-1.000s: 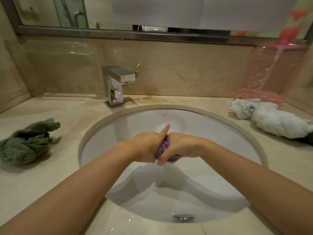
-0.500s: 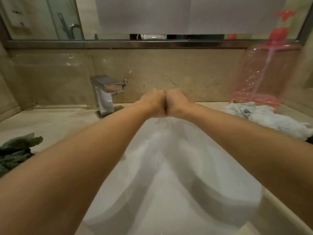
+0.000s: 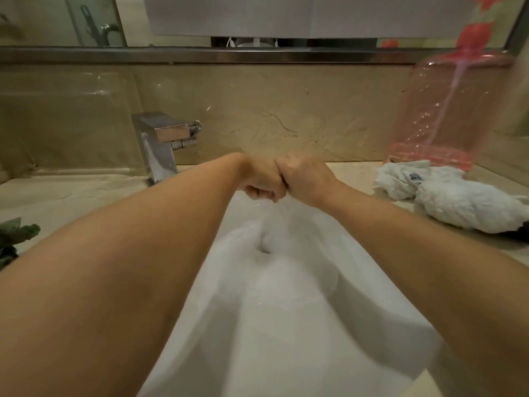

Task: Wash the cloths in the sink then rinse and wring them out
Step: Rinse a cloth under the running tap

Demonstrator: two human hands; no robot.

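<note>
My left hand (image 3: pixel 263 181) and my right hand (image 3: pixel 306 179) are clenched into fists, pressed knuckle to knuckle over the far part of the white sink (image 3: pixel 286 325). They grip the small purple cloth between them, which the fingers hide almost entirely. Water drips from the fists into the basin. A green cloth (image 3: pixel 14 239) lies on the counter at the left edge. A white cloth (image 3: pixel 458 199) lies bunched on the counter at the right.
A square chrome faucet (image 3: pixel 160 144) stands behind the sink, left of my hands. A tall pink transparent pump bottle (image 3: pixel 446 110) stands at the back right behind the white cloth. A marble backsplash and a mirror rise behind the counter.
My hands rose and moved toward the back of the sink, closing tighter so the purple cloth vanished inside the fists. My head leaned in closer. Water now falls from them.
</note>
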